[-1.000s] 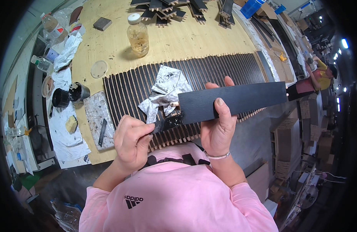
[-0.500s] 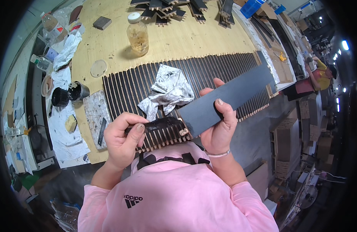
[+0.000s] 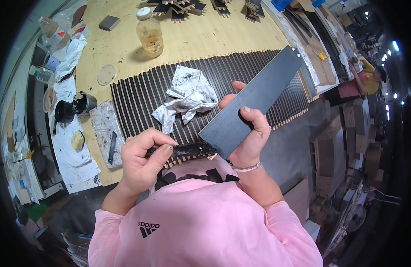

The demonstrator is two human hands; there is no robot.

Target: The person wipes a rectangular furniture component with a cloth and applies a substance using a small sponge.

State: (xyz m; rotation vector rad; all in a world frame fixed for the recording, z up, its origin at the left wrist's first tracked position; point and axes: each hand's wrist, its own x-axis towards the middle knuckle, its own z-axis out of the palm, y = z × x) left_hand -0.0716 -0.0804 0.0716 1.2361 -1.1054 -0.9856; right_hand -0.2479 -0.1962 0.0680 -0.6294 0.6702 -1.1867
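We hold one black board (image 3: pixel 255 99), which slants from the centre to the upper right of the frame across our right hand (image 3: pixel 249 146), thumb on its face, fingers behind. At lower centre, our left hand (image 3: pixel 145 160) pinches one black-smeared flat tool (image 3: pixel 191 150), its far end at the board's lower corner. Dark lettering and a logo mark our pink shirt (image 3: pixel 205 213). We count one crumpled rag (image 3: pixel 190 95) mid-frame, one white-capped jar (image 3: pixel 150 39) above and two dark pots (image 3: pixel 65 112) at left.

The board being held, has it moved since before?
Yes: against the laid-out strips, the held board has tilted, its far end swinging forward and left.
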